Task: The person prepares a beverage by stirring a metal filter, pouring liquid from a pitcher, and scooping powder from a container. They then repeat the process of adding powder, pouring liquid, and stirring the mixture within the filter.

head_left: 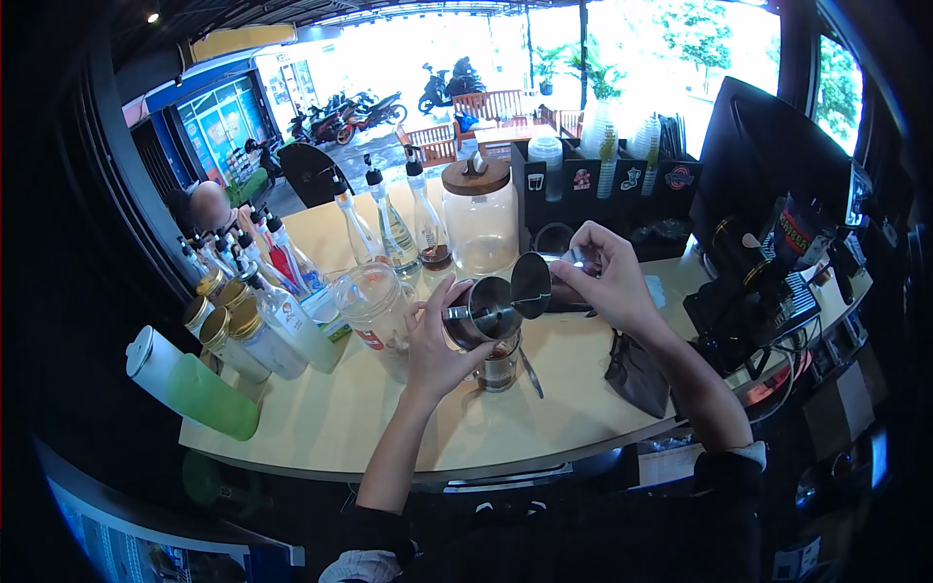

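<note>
My left hand (pixel 437 335) is wrapped round a steel milk pitcher (pixel 468 316), which is tilted so its open mouth faces right. Fingers of my right hand (pixel 607 277) pinch a small metal measuring cup (pixel 531 286) tipped on its side, its rim right at the pitcher's mouth. Below the pitcher stands a glass (pixel 498 373) with brown contents, its top partly hidden. A spoon (pixel 531 372) lies against the counter beside that glass. Left of my left hand is a large clear plastic jug (pixel 371 296) with a red mark.
Pump bottles (pixel 394 228) and a lidded glass jar (pixel 481 223) stand behind. Several bottles and gold-lidded jars (pixel 233 340) crowd the left, near a green pitcher (pixel 209 394). A dark cloth (pixel 637 374) lies right, before black equipment (pixel 734 321). A cup organizer (pixel 622 189) lines the back.
</note>
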A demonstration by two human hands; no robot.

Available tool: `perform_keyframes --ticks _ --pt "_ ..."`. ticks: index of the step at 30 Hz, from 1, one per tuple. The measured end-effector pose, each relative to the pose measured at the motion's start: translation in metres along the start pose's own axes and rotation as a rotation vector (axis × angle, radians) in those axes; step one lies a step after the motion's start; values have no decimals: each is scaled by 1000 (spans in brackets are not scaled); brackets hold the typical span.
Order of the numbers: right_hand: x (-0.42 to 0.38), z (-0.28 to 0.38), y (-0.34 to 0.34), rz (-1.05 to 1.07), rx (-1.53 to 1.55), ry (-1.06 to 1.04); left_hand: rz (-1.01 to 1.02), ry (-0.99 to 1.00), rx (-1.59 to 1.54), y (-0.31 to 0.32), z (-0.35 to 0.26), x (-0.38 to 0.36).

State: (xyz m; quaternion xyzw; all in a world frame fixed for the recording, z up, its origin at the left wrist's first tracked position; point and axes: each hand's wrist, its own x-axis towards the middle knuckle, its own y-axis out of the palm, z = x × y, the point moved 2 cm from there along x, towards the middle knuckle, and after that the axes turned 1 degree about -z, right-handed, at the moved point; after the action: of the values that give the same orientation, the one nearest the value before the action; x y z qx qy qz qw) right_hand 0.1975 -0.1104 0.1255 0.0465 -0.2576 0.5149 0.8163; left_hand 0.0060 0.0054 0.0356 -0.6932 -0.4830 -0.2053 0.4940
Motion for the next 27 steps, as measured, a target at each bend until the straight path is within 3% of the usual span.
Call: perform_keyframes --ticks 16,27 --pt "8 -3 6 50 -239 -71 19 -28 -5 -3 -3 -1" --pt "12 0 4 -37 -30 -58 30 -184 -104 0 2 -3"
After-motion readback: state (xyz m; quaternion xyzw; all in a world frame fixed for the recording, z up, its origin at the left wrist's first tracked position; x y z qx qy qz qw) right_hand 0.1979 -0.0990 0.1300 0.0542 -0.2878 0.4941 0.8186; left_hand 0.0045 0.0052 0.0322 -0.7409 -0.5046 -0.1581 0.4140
